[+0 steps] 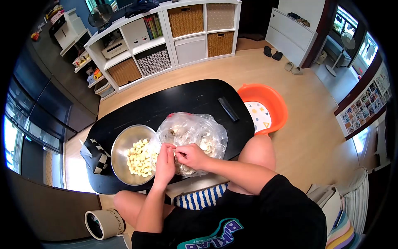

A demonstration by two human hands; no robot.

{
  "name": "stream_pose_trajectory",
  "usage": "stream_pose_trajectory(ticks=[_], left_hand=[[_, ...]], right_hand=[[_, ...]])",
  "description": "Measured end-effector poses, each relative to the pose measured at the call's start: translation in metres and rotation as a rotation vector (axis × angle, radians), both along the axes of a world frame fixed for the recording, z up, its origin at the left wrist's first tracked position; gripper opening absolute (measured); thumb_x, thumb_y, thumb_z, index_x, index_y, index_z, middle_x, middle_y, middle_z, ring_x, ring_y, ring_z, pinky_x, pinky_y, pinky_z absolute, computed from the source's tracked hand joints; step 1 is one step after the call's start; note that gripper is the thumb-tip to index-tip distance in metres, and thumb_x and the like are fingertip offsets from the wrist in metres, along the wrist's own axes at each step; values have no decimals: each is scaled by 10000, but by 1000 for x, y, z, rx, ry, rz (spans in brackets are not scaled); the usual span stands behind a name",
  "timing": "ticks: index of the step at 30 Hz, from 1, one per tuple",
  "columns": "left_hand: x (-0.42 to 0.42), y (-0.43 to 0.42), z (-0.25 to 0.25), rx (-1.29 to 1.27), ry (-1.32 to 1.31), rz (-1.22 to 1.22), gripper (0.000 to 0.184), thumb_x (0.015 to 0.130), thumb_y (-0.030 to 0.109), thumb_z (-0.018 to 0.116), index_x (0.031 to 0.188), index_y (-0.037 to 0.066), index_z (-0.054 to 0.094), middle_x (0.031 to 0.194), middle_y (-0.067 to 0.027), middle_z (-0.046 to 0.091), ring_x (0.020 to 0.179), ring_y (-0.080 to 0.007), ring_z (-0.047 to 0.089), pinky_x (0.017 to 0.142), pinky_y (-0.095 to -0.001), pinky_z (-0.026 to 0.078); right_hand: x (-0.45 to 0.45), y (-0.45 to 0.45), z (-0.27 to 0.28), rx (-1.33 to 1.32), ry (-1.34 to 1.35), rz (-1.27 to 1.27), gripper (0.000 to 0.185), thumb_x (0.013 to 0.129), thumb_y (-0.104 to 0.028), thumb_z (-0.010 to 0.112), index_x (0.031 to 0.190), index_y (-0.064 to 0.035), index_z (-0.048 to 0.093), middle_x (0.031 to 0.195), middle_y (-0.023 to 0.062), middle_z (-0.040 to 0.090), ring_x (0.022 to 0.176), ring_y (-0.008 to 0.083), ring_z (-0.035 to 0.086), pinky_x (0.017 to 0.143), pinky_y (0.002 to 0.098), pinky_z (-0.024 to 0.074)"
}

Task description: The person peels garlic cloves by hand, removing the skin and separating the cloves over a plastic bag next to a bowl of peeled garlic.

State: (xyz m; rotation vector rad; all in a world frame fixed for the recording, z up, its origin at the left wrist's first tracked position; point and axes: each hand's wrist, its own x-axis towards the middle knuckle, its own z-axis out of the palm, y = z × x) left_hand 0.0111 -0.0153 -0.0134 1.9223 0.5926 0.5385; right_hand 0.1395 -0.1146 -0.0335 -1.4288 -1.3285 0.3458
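My left hand (166, 159) is closed in a pinch over the near side of a clear plastic bag (176, 120). Against its fingertips, my right hand (192, 156) is curled shut too. Both seem to grip one small garlic clove, mostly hidden by the fingers. Whitish unpeeled garlic and loose skins (207, 143) fill the bag. Left of my hands stands a steel bowl (120, 146), with many pale peeled garlic cloves (140, 159) in it. The bag touches the bowl's right side.
The black table (137, 112) carries a dark, narrow object (228, 109) at right and a checkered tissue holder (98, 159) at left. An orange tub (278, 108) stands beyond its right end. On the floor at lower left is a round bin (112, 223).
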Motion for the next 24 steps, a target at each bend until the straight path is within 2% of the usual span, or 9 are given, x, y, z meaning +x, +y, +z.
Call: stream_pose_trajectory(ticks=[3, 5, 10, 13, 15, 22, 24], left_hand=[[-1, 1, -4, 8, -13, -6, 189, 1084, 157, 393, 1074, 25, 527, 758, -91, 523, 677, -154, 487, 632, -325, 415], [0, 1, -8, -37, -35, -20, 184, 1084, 157, 396, 1077, 29, 528, 730, -78, 510, 650, -148, 471, 608, -323, 402], [0, -1, -5, -63, -48, -7, 187, 1086, 159, 394, 1072, 34, 533, 699, -45, 494, 624, -116, 448, 574, -308, 386], [0, -1, -3, -151, -63, -12, 174, 1084, 149, 407, 1078, 43, 544, 707, -6, 492, 633, -77, 430, 571, -269, 368], [0, 1, -7, -386, -148, -39, 159, 1079, 128, 418, 1101, 50, 555, 724, 31, 487, 644, -42, 415, 570, -229, 357], [2, -4, 5, -514, -148, -64, 181, 1072, 141, 425, 1176, 76, 557, 751, 45, 476, 638, -41, 393, 550, -217, 322], [1, -4, 9, -627, -160, -76, 172, 1060, 126, 439, 1181, 72, 549, 739, 38, 467, 625, -48, 378, 547, -211, 311]], right_hand=[[-2, 0, 3, -25, 33, -10, 91, 847, -91, 624, 797, -15, 612, 694, 173, 613, 605, 339, 614, 580, 389, 486], [-2, 1, 1, -28, 103, -19, 108, 824, -123, 642, 800, -19, 633, 695, 192, 616, 620, 374, 620, 582, 415, 492], [-1, 2, 2, 1, 70, -26, 116, 823, -128, 648, 803, -14, 636, 686, 188, 609, 605, 358, 616, 576, 404, 490], [-1, 2, 5, -21, 113, -20, 123, 833, -135, 645, 800, -16, 638, 693, 186, 621, 612, 345, 631, 578, 398, 494], [-1, 1, 7, -39, 135, -38, 133, 845, -147, 641, 802, -22, 648, 699, 179, 641, 625, 336, 653, 580, 393, 504], [0, 4, 2, -4, 123, -47, 141, 853, -151, 634, 788, -26, 644, 701, 177, 657, 640, 352, 665, 581, 410, 516], [6, 4, 1, 11, -4, -114, 101, 855, -83, 627, 787, -8, 624, 674, 155, 633, 584, 272, 642, 575, 357, 497]])
